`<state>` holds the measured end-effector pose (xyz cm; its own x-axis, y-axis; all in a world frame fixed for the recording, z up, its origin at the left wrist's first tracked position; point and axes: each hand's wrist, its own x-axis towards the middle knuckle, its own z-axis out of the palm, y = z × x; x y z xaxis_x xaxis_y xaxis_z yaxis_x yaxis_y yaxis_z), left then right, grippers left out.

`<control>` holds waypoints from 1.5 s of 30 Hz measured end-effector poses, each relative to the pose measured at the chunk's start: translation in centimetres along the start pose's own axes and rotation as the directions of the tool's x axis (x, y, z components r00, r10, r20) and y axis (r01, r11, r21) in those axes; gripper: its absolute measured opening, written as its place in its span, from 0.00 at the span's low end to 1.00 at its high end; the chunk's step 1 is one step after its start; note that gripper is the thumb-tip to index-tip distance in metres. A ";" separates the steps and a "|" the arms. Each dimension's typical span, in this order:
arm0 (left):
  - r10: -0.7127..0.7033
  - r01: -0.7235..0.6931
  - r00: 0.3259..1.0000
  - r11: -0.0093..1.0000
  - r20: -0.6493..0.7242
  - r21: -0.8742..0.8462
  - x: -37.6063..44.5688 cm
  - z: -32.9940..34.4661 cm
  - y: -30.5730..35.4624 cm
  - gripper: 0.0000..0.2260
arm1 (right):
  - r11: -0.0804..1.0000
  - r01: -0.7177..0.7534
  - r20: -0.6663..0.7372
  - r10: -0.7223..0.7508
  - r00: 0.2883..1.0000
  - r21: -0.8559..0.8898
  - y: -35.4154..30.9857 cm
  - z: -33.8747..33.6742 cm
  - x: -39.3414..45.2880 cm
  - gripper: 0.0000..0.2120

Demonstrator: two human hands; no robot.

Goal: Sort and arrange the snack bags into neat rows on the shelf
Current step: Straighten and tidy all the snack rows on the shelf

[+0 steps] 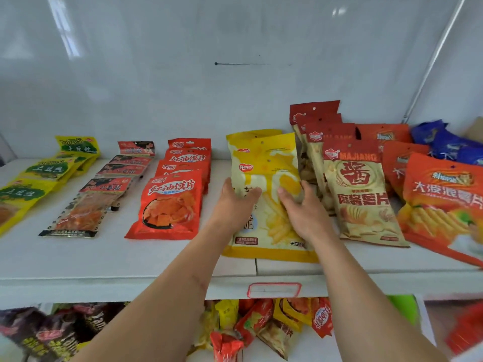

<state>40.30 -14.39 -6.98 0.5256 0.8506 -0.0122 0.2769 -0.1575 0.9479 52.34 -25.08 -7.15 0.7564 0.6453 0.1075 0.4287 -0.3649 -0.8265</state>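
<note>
Reaching forward, both flat-fingered hands, left [236, 202] and right [300, 207], press the yellow bag [271, 231].

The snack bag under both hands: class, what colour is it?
The snack bag is yellow and cream, seen in the head view.

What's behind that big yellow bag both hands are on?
Behind the front yellow bag stand at least two more yellow bags of the same kind; only their top edges show. Their lower parts, and any bags further back, are covered.
</note>
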 end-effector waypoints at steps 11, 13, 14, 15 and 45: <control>-0.038 0.035 0.997 0.998 -0.061 -0.046 0.7 0.2 -0.1 0.23 | 0.986 -0.088 0.187 0.060 0.981 0.143 -0.1 -0.9 2.5 0.46; -0.047 0.044 0.997 0.997 -0.063 -0.057 1.4 0.1 -0.4 0.23 | 0.983 -0.115 0.239 0.078 0.968 0.144 -0.2 -0.9 2.9 0.47; -0.058 0.055 0.997 0.997 -0.054 -0.062 1.6 0.0 -0.3 0.23 | 0.981 -0.130 0.255 0.090 0.963 0.146 -0.2 -1.0 3.2 0.48; -0.073 0.071 0.997 0.995 -0.032 -0.072 1.7 -0.2 -0.3 0.22 | 0.977 -0.140 0.268 0.094 0.959 0.160 -0.1 -1.2 3.6 0.49; -0.105 0.109 0.994 0.971 0.033 -0.211 8.9 -1.4 -0.6 0.22 | 0.953 -0.104 0.116 0.073 0.991 0.284 -1.1 2.0 8.1 0.37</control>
<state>43.71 -6.09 -7.19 0.5197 0.8456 -0.1218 0.1568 0.0457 0.9866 57.00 -18.14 -6.42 0.7232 0.6904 -0.0181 0.1900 -0.2241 -0.9559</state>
